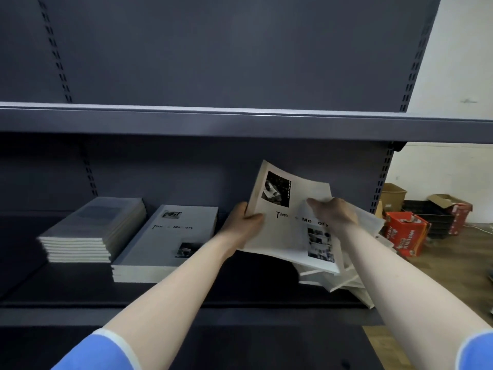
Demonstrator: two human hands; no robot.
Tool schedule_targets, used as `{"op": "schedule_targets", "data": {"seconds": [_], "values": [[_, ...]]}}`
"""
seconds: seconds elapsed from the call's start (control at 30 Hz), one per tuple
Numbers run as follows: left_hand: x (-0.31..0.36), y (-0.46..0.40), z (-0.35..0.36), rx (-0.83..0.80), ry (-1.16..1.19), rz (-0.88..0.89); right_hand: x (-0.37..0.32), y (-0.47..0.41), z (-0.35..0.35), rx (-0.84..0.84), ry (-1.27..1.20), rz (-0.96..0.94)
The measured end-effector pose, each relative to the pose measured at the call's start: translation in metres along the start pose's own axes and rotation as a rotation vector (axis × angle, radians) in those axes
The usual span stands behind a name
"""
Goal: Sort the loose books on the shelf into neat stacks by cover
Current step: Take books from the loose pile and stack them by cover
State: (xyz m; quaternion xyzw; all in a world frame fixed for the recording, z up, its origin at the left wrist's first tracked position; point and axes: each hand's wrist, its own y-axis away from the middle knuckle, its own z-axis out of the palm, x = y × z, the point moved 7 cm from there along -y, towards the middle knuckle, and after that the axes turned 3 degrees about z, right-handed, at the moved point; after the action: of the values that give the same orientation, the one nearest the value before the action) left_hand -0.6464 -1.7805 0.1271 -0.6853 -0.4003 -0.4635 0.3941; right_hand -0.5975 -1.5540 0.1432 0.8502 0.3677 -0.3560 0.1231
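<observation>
Stockroom or shop back room, by the look of it. I face dark metal shelving [240,124] with slotted uprights [384,177], retail style. To my right: bare white wall [458,49], wood floor [440,268], opened cardboard boxes [405,233] beside stacked black trays [437,222].
</observation>
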Motion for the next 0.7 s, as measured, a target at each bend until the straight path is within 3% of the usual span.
{"op": "schedule_targets", "data": {"seconds": [0.17, 0.4, 0.7], "values": [[-0.021, 0.005, -0.075, 0.063, -0.056, -0.05, -0.06, 0.026, 0.05, -0.01, -0.046, -0.028], [-0.064, 0.024, -0.185, 0.113, -0.339, -0.194, -0.131, 0.081, 0.143, -0.049, 0.041, -0.106], [-0.12, 0.053, -0.261, 0.165, -0.546, -0.297, -0.157, 0.133, 0.231, -0.108, 0.15, -0.079]]}}
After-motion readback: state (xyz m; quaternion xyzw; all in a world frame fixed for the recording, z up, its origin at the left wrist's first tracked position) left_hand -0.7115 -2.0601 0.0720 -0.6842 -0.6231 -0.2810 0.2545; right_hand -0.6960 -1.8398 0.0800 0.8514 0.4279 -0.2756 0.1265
